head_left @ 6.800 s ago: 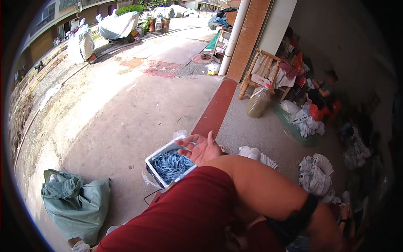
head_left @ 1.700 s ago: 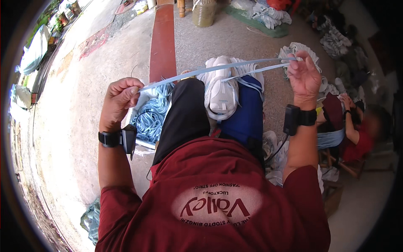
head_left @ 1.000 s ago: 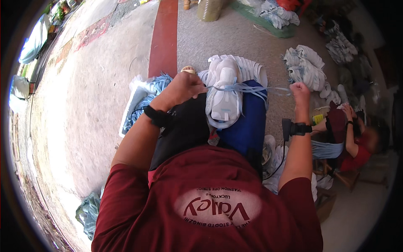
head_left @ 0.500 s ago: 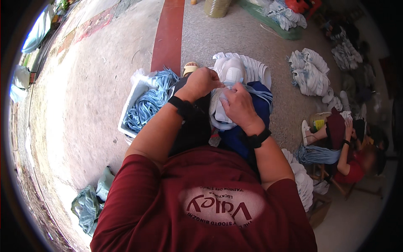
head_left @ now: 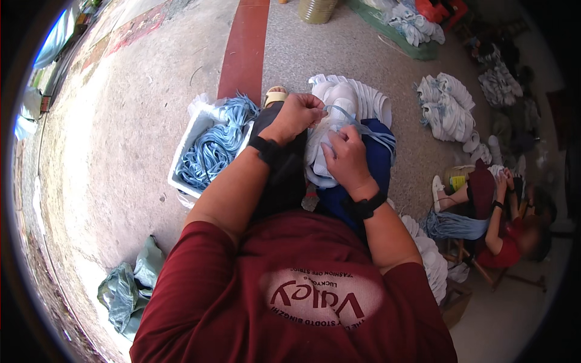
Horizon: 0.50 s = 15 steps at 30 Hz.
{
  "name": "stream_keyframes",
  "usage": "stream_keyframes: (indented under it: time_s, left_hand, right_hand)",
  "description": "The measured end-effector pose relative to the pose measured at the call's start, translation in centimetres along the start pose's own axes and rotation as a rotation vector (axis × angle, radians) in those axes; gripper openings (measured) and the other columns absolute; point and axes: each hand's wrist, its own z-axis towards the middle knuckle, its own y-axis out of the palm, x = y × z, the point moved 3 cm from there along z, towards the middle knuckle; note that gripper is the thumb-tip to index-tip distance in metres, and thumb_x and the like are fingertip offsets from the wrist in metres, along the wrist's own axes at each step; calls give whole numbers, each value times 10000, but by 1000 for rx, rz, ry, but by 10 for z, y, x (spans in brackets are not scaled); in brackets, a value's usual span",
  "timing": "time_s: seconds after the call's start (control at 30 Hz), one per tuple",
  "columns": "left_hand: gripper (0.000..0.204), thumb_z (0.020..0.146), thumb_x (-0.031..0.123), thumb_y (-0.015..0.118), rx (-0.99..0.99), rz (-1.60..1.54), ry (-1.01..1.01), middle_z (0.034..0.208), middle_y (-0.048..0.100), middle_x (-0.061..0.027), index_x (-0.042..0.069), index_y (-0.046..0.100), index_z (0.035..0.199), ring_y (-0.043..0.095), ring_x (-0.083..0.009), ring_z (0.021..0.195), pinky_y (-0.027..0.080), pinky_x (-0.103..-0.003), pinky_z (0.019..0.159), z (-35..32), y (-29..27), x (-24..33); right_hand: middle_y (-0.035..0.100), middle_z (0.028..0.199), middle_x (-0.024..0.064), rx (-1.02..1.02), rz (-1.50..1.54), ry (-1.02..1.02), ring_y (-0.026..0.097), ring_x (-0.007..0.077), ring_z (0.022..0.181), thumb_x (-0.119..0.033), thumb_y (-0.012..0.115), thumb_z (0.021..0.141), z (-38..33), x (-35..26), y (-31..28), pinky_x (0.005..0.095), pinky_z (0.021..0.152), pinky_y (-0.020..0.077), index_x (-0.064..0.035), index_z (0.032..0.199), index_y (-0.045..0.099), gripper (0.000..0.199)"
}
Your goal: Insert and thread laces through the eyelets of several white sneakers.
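Note:
A white shoe (head_left: 321, 145) rests on my lap, and a light blue shoelace (head_left: 346, 112) arcs across its upper. My left hand (head_left: 296, 118) is closed in a pinch on the lace at the shoe's left side. On the shoe's right side, my right hand (head_left: 349, 158) has bent fingers pressed against the upper; its fingertips are partly hidden. The free length of lace trails right over blue cloth (head_left: 378, 148) on my thigh. Beyond the shoe lies a stack of white shoes (head_left: 372, 103).
At my left stands a white foam box (head_left: 175, 172) with many blue laces (head_left: 212, 148). More white shoes (head_left: 446, 106) lie on the floor at right, near a seated co-worker (head_left: 505, 239). Green plastic bags (head_left: 124, 296) lie at lower left. A tin (head_left: 316, 9) stands at the far edge.
My left hand has drawn slightly up with the lace, which now arcs above the shoe. My right hand has moved slightly down and back from the lacing. The co-worker's hands have shifted.

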Motion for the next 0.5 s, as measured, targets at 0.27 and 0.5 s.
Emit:
stream_keyframes:
  time_s: [0.27, 0.5]
  left_hand:
    - [91, 760, 31, 676, 25, 44, -30, 678, 593, -25, -13, 605, 798, 550, -81, 584, 434, -198, 519, 5, 4, -8]
    - [131, 709, 93, 703, 36, 526, 121, 660, 589, -15, 3, 609, 728, 534, -88, 591, 437, -241, 543, 6, 10, -7]
  right_hand:
    - [476, 818, 154, -3, -73, 9, 515, 323, 753, -117, 670, 697, 3, 0, 1, 417, 659, 430, -26, 777, 554, 168]
    - [493, 846, 156, -8, -106, 14, 524, 328, 749, -125, 669, 699, 2, 2, 2, 415, 663, 435, -31, 760, 570, 150]
